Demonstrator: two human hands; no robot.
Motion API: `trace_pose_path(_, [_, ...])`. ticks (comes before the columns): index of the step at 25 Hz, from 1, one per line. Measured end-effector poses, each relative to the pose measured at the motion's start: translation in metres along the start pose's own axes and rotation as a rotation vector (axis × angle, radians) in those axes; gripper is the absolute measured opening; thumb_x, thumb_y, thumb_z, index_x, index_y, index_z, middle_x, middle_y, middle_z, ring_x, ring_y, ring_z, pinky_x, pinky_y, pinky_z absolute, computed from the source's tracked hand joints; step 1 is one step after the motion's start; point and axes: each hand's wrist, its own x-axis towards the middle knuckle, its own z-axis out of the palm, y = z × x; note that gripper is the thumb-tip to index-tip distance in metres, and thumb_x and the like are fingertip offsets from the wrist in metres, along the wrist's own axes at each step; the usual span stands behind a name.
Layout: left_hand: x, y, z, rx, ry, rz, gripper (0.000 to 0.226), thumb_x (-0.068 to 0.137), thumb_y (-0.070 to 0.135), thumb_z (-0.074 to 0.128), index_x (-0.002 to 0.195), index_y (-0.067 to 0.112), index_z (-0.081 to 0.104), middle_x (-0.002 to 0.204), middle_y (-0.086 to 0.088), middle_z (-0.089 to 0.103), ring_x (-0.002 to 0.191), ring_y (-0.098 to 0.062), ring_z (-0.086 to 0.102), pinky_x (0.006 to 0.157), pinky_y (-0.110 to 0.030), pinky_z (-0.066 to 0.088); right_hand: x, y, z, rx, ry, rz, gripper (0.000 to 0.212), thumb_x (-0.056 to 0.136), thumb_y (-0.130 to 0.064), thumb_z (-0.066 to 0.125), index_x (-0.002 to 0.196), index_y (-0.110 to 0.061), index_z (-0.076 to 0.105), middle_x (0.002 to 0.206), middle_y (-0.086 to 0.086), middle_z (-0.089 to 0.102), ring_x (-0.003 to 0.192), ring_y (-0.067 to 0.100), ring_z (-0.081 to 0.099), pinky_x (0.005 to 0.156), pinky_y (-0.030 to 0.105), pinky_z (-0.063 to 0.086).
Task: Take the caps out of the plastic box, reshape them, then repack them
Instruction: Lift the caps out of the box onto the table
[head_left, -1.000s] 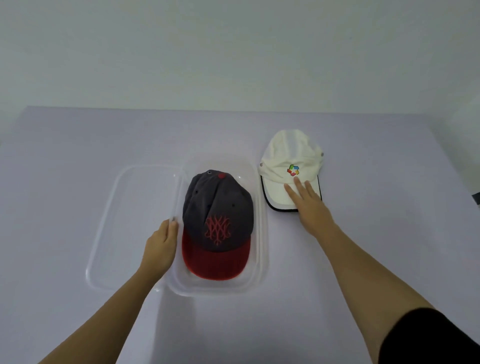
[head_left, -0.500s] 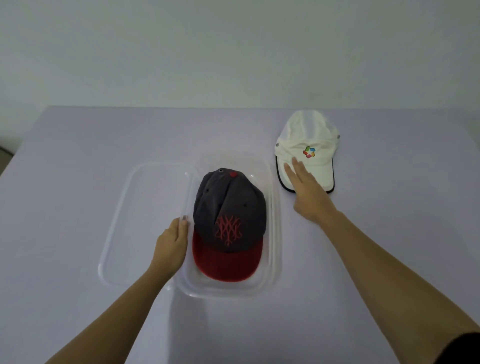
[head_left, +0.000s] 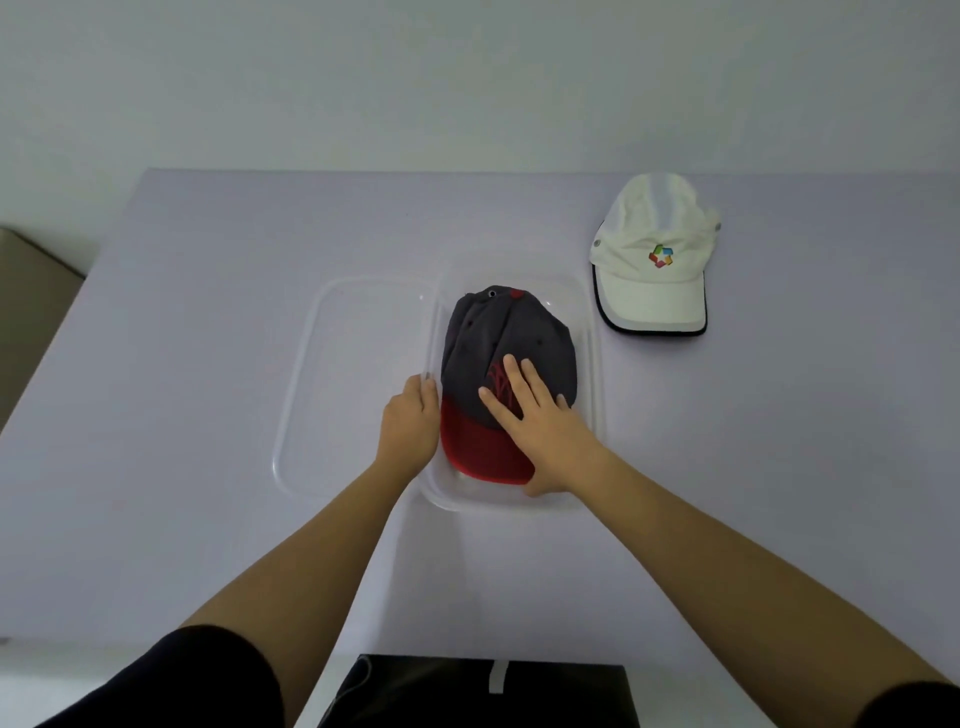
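Note:
A grey cap with a red brim (head_left: 506, 340) lies inside the clear plastic box (head_left: 592, 332) at the table's middle. My right hand (head_left: 540, 421) rests flat on this cap, fingers spread over its red emblem and brim, the thumb under the brim's near edge. My left hand (head_left: 410, 423) grips the box's left rim. A white cap (head_left: 654, 260) with a coloured logo and dark-edged brim lies on the table to the right of the box, untouched.
The box's clear lid (head_left: 353, 384) lies flat on the table, touching the box's left side. The lilac table (head_left: 208, 364) ends at a pale wall behind. A brown cardboard box (head_left: 26, 291) stands off the table's left edge. A dark object (head_left: 478, 691) sits at the near edge.
My right hand has left the white cap and moved left onto the grey cap in the box. The left hand stays on the box rim. The view has tilted down.

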Motion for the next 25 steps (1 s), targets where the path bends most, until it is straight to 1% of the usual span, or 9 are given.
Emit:
trace_pose_path(3, [0.002,-0.001,0.000,0.006,-0.017,0.000,0.040,0.102,0.029,0.025,0.092,0.001,0.052,0.077,-0.011,0.055,0.064,-0.018,0.047,0.056,-0.020,0.035,0.001,0.000,-0.006,0.033,-0.059,-0.006,0.119,0.072,-0.012,0.077,0.148,-0.019,-0.014,0.149,0.016,-0.037,0.140,0.037,-0.027,0.111,0.057,0.021])
trace_pose_path(6, [0.003,-0.003,-0.001,0.008,-0.024,0.005,0.039,0.102,0.029,0.026,0.090,0.001,0.051,0.073,-0.009,0.053,0.065,-0.020,0.047,0.055,-0.019,0.034,0.002,-0.003,-0.012,0.056,-0.118,-0.003,0.116,0.074,-0.002,0.073,0.147,-0.016,-0.015,0.148,0.018,-0.037,0.140,0.039,-0.025,0.112,0.056,0.019])
trace_pose_path(12, [0.002,-0.002,-0.002,0.009,-0.022,-0.002,0.036,0.102,0.028,0.026,0.083,0.005,0.047,0.065,-0.001,0.047,0.057,-0.011,0.043,0.052,-0.020,0.032,0.003,-0.003,-0.017,-0.003,-0.185,-0.014,0.119,0.074,-0.021,0.078,0.147,-0.015,-0.015,0.152,0.022,-0.029,0.143,0.041,-0.013,0.113,0.052,0.027])
trace_pose_path(15, [0.001,-0.002,-0.003,0.007,-0.024,0.001,0.036,0.102,0.028,0.026,0.083,0.005,0.047,0.067,-0.004,0.048,0.057,-0.012,0.041,0.052,-0.020,0.032,0.006,0.000,-0.024,0.019,-0.254,-0.016,0.117,0.075,-0.018,0.077,0.147,-0.018,-0.016,0.152,0.019,-0.028,0.144,0.040,-0.010,0.110,0.051,0.033])
trace_pose_path(18, [0.002,-0.003,-0.002,-0.004,-0.021,-0.012,0.036,0.102,0.028,0.027,0.083,0.005,0.047,0.066,-0.003,0.048,0.057,-0.012,0.042,0.052,-0.020,0.032,0.007,-0.002,-0.029,0.028,-0.286,0.003,0.114,0.076,-0.008,0.072,0.146,-0.018,-0.018,0.152,0.017,-0.030,0.144,0.040,-0.009,0.105,0.049,0.040])
trace_pose_path(20, [0.003,-0.004,-0.001,-0.015,-0.024,-0.019,0.037,0.102,0.028,0.027,0.083,0.004,0.047,0.067,-0.005,0.048,0.058,-0.015,0.043,0.052,-0.021,0.032,0.004,-0.008,-0.026,0.011,-0.227,0.038,0.110,0.078,-0.002,0.067,0.146,-0.014,-0.019,0.152,0.019,-0.028,0.143,0.043,-0.008,0.105,0.046,0.040])
trace_pose_path(22, [0.002,-0.003,-0.001,-0.016,-0.030,-0.015,0.038,0.102,0.028,0.027,0.086,0.002,0.049,0.071,-0.009,0.051,0.063,-0.021,0.045,0.053,-0.025,0.032,0.000,-0.017,-0.018,0.008,-0.108,0.091,0.099,0.081,-0.003,0.062,0.148,-0.008,-0.011,0.155,0.023,-0.017,0.142,0.047,0.000,0.108,0.050,0.035])
trace_pose_path(23, [0.001,-0.002,-0.002,-0.017,-0.035,-0.020,0.039,0.101,0.029,0.027,0.089,0.001,0.050,0.073,-0.009,0.052,0.067,-0.023,0.047,0.055,-0.029,0.034,-0.003,-0.022,-0.011,-0.005,0.024,0.111,0.092,0.081,-0.002,0.062,0.148,-0.004,-0.001,0.156,0.025,-0.004,0.141,0.049,0.011,0.105,0.051,0.038])
trace_pose_path(25, [0.001,-0.001,-0.005,-0.042,-0.058,-0.019,0.041,0.100,0.033,0.027,0.099,0.000,0.052,0.083,-0.009,0.058,0.078,-0.025,0.052,0.070,-0.034,0.039,-0.008,-0.026,0.001,-0.042,0.271,0.156,0.076,0.073,0.002,0.068,0.140,0.003,0.033,0.147,0.027,0.035,0.127,0.047,0.044,0.087,0.046,0.054])
